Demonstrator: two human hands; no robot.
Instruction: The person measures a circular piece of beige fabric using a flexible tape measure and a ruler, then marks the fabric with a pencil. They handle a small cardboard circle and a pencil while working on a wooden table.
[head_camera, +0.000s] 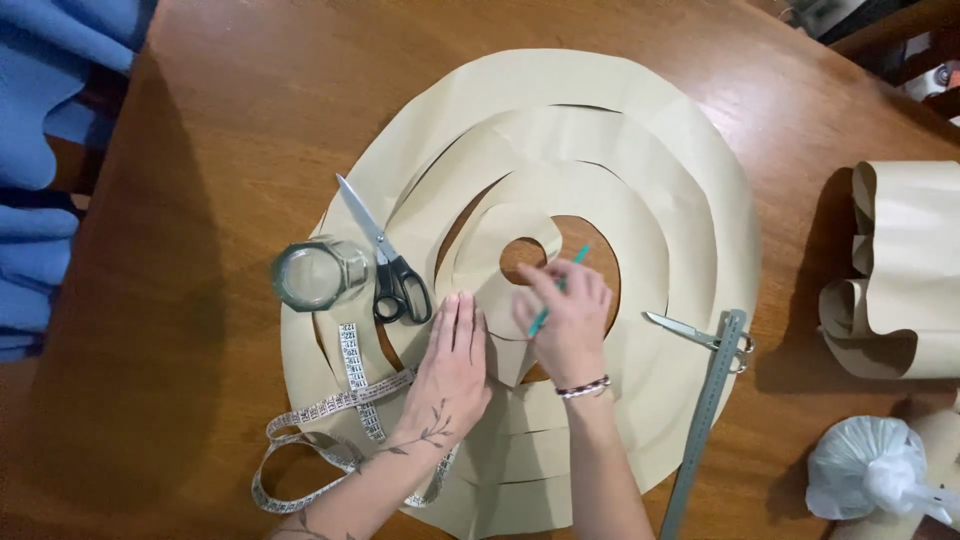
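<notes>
Nearest: measuring tape (330, 440) looped at the paper's lower edge; steel ruler (706, 410) lay to the right. Left hand (452, 365) pressed flat, fingers together, on the tan paper spiral (640, 170); right hand (567, 315) pinched a teal pencil (556, 292) near the centre hole. Spiral appeared cut through most rings, only the centre being worked; beyond lay black-handled scissors (385, 260) and a glass jar (318, 272).

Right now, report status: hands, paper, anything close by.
Left hand flat on the tan spiral-cut paper. Right hand holding a green pen on it. Black-handled scissors and glass jar beside the left hand.
</notes>
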